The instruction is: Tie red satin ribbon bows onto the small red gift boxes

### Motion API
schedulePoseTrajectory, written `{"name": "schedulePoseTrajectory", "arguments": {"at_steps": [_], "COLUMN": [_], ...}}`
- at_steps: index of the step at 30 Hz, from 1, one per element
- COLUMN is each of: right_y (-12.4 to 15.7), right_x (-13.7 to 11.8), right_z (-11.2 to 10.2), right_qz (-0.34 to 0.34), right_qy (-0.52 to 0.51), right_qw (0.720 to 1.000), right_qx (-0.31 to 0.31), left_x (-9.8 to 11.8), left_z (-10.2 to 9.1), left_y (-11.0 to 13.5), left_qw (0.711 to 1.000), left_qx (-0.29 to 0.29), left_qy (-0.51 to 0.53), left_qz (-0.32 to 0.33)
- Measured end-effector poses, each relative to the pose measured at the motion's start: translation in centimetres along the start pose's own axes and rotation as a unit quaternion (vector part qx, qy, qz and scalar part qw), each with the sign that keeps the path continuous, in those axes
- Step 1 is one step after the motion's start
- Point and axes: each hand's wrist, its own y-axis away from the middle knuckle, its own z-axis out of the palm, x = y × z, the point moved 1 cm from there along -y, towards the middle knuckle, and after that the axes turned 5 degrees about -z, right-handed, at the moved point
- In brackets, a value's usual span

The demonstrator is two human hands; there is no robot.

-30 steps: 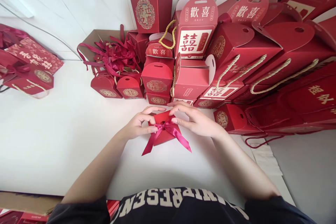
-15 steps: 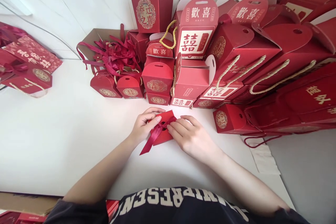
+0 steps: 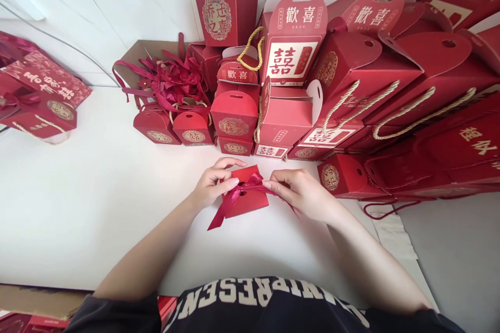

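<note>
A small red gift box [image 3: 250, 197] lies on the white table [image 3: 78, 208] just in front of me. A dark red ribbon [image 3: 226, 205] is tied through its top, with one tail trailing down to the left. My left hand [image 3: 213, 184] pinches the ribbon's left loop at the knot and steadies the box. My right hand [image 3: 300, 190] pinches the ribbon's right strand and holds it out to the right.
A pile of red gift boxes and bags with gold rope handles [image 3: 351, 88] fills the far and right side. A cardboard box of loose red ribbons [image 3: 164, 78] stands at the back left. More red boxes [image 3: 39, 99] lie at the far left.
My right hand has shifted rightward, drawing the ribbon's right strand out from the knot. My left hand stays at the knot. The box has barely moved.
</note>
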Motion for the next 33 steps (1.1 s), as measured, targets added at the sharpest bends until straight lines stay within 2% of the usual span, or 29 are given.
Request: {"name": "schedulePoseTrajectory", "arguments": {"at_steps": [4, 7, 11, 13, 16, 19, 22, 24, 25, 27, 30, 33], "right_y": [0.1, 0.4, 0.7, 1.0, 1.7, 2.6, 3.3, 3.4, 3.3, 2.7, 1.7, 1.0], "right_x": [0.7, 0.7, 0.1, -0.3, -0.5, -0.6, -0.6, -0.6, -0.6, -0.4, 0.1, 0.5], "right_z": [-0.1, -0.2, -0.9, -1.3, -1.9, -2.9, -4.1, -4.7, -4.8, -4.5, -3.2, -1.9], "right_qz": [0.063, 0.047, -0.084, -0.156, -0.19, -0.159, -0.126, -0.104, -0.085, -0.034, 0.016, 0.011], "right_qy": [-0.146, -0.187, -0.091, -0.023, 0.05, 0.094, 0.084, 0.057, 0.042, 0.018, 0.001, -0.034], "right_qw": [0.984, 0.974, 0.99, 0.986, 0.978, 0.979, 0.976, 0.974, 0.977, 0.989, 0.996, 0.988], "right_qx": [-0.075, -0.12, -0.068, -0.053, -0.066, -0.082, -0.157, -0.195, -0.19, -0.144, -0.085, -0.153], "left_x": [-0.1, -0.1, 0.0, 0.0, -0.1, -0.2, -0.3, -0.2, -0.2, 0.0, 0.3, 0.4], "left_z": [0.5, 0.8, 0.7, 0.6, 0.4, 0.2, 0.2, 0.3, 0.4, 0.5, 0.8, 1.0], "left_y": [0.0, 0.0, 0.1, 0.1, 0.1, 0.1, 0.0, -0.1, -0.1, 0.0, 0.1, 0.1], "left_qw": [0.998, 0.998, 0.999, 0.999, 0.999, 0.998, 0.998, 0.999, 0.999, 0.999, 0.998, 0.998], "left_qx": [0.032, 0.043, 0.049, 0.049, 0.053, 0.056, 0.049, 0.024, 0.009, -0.024, -0.05, -0.056], "left_qy": [0.041, 0.033, 0.005, 0.002, 0.002, 0.009, 0.021, 0.032, 0.038, 0.045, 0.035, 0.031], "left_qz": [-0.019, -0.015, -0.019, -0.017, -0.003, -0.01, -0.022, -0.02, -0.017, -0.013, -0.017, -0.018]}}
